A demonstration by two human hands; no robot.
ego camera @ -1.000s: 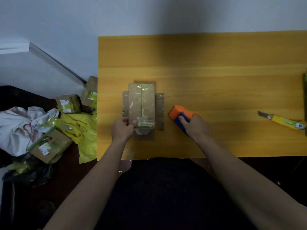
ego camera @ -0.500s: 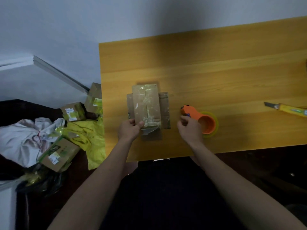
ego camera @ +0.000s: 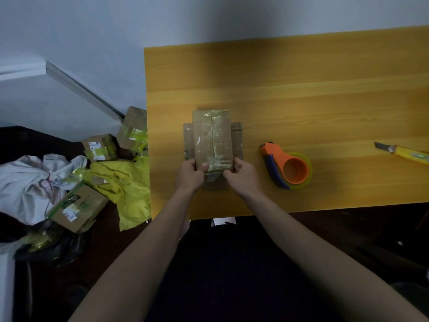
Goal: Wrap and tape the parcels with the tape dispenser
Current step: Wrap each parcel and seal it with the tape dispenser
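Your left hand and right hand both pinch the near end of the parcel, which lies near the table's left front corner. It looks light, stiff and tape-slick; grip the corners. The tape dispenser lies free to your right, with open tabletop beyond.

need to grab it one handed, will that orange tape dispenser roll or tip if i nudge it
Probably not roll: the tape dispenser lies flat on its side on the table, roll opening upward. A nudge would likely slide it, pivoting round the handle end. It looks like light plastic, so one hand should manage.
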